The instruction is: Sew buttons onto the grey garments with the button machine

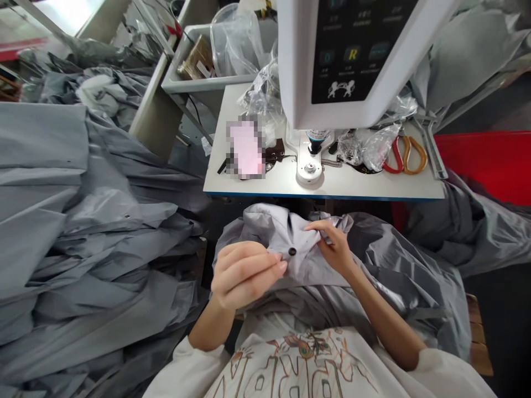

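Note:
Across my lap lies a light grey fabric piece (305,260) with a small dark round snap (292,251) on it. My left hand (246,275) is closed in a pinch at the fabric just left of the snap; the thumb is mostly hidden behind the fingers. On the other side, my right hand (335,247) grips the fabric between thumb and fingers. Folds run across the cloth around the snap. Beyond both hands stands a white snap-pressing machine (296,105), its round lower die (310,170) near the table's front edge.
The white table (394,185) carries a pink blurred item (246,149), clear plastic bags (375,146) and red and orange handles (409,155). Grey fabric heaps (103,265) fill the left. A grey bin (228,83) stands behind; something red (485,166) is at right.

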### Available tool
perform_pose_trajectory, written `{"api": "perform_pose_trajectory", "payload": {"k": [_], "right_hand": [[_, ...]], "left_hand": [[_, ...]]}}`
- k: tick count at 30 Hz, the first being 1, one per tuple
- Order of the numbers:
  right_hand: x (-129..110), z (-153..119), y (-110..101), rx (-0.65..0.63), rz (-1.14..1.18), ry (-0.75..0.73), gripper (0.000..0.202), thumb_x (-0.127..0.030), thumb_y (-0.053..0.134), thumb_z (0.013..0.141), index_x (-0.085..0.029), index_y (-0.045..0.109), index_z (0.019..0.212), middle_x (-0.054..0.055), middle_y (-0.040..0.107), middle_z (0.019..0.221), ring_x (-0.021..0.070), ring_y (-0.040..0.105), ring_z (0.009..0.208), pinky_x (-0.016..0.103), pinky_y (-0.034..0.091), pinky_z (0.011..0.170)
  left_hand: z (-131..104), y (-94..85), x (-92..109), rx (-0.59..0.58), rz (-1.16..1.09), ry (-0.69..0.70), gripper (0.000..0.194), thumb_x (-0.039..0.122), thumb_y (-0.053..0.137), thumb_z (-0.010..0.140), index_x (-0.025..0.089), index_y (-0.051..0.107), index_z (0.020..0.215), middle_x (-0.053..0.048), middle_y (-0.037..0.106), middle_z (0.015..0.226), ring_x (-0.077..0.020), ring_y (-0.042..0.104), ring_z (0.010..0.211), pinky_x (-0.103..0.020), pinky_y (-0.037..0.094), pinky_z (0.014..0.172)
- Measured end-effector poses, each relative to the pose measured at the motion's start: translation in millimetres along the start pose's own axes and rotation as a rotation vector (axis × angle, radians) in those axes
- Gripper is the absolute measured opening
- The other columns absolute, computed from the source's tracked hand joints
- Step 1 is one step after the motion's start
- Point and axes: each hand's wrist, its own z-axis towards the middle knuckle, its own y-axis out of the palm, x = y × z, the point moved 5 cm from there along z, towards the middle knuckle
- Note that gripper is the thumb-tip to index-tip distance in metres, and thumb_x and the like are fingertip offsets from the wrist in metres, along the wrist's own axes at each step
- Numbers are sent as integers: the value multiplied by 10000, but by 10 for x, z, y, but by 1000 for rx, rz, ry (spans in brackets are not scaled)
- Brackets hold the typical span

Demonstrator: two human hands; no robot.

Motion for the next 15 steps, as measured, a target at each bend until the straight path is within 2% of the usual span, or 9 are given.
{"api": "perform_pose_trajectory", "payload": {"k": [2, 5, 8, 11, 13, 15], "right_hand": [[29, -26, -50, -26, 42, 58, 185, -143, 437, 897, -203, 597, 968, 30, 640, 836, 151, 593, 731, 258, 460, 644], [-168, -52, -247, -63, 76, 124, 145, -255, 484, 930, -205, 612, 881, -12, 571, 663, 107, 471, 530, 227, 357, 495], [-504, -38, -492, -88, 126, 166, 224, -371, 529, 917, -212, 643, 808, -17, 518, 562, 107, 426, 474, 241, 316, 460], [-673, -7, -635, -98, 190, 308, 319, -457, 520, 909, -210, 662, 766, -8, 472, 526, 113, 394, 459, 254, 281, 438], [-641, -2, -652, -84, 227, 420, 376, -497, 524, 897, -196, 637, 701, -10, 420, 514, 104, 340, 448, 252, 235, 419], [-530, -21, -651, -29, 241, 504, 435, -544, 530, 878, -184, 586, 640, -13, 379, 519, 94, 298, 450, 245, 209, 413]], "left_hand": [[-11, -54, -152, 25, -36, -182, 105, 97, 687, 768, 154, 608, 805, -37, 656, 888, -136, 627, 778, -261, 566, 643], [-65, -37, -390, -50, -266, -632, 166, 146, 654, 811, 180, 492, 820, -57, 667, 952, -160, 640, 868, -290, 544, 726], [-127, 89, -425, -173, -538, -949, 136, 193, 557, 894, 192, 427, 853, -51, 655, 926, -119, 613, 770, -208, 479, 614], [-160, 261, -352, -270, -713, -1117, 102, 266, 512, 926, 185, 485, 983, -38, 601, 868, -95, 533, 687, -186, 419, 575], [-174, 389, -294, -324, -826, -1182, 244, 364, 470, 940, 184, 515, 1099, -38, 572, 874, -103, 504, 692, -202, 411, 598], [-166, 491, -251, -362, -891, -1183, 390, 493, 438, 927, 183, 536, 1143, -45, 564, 907, -123, 503, 739, -220, 408, 633]]}}
